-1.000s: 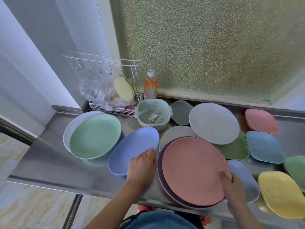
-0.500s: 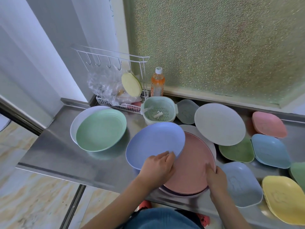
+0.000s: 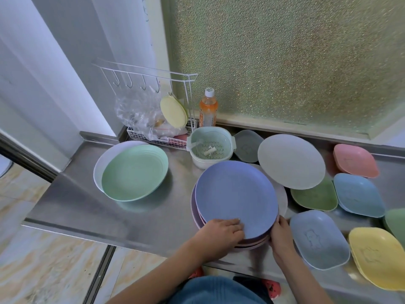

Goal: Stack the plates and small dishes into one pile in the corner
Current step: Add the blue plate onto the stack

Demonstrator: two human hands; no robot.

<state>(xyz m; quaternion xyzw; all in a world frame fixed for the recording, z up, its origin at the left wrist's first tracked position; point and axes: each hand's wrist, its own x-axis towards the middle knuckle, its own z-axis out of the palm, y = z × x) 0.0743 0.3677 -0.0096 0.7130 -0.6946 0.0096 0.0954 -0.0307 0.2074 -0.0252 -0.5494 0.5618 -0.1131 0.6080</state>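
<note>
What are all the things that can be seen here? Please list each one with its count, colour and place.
blue plate: 1, blue-violet, on top of the pile at the front edge
pile under it: count unclear, pink and purple rims show
green plate: 1, light green, left, lying in a white plate
grey plate: 1, pale grey, behind the pile
small dishes: 7 seen; grey, pink, dark green, blue, pale blue, yellow, green at the right edge
strainer bowl: 1, pale green, back centre
bottle: 1, orange, by the window
wire rack: 1, white, back corner, holds a yellow dish and a plastic bag
counter: 1, steel
left hand: on the blue plate's near rim
right hand: at the pile's right side
</note>
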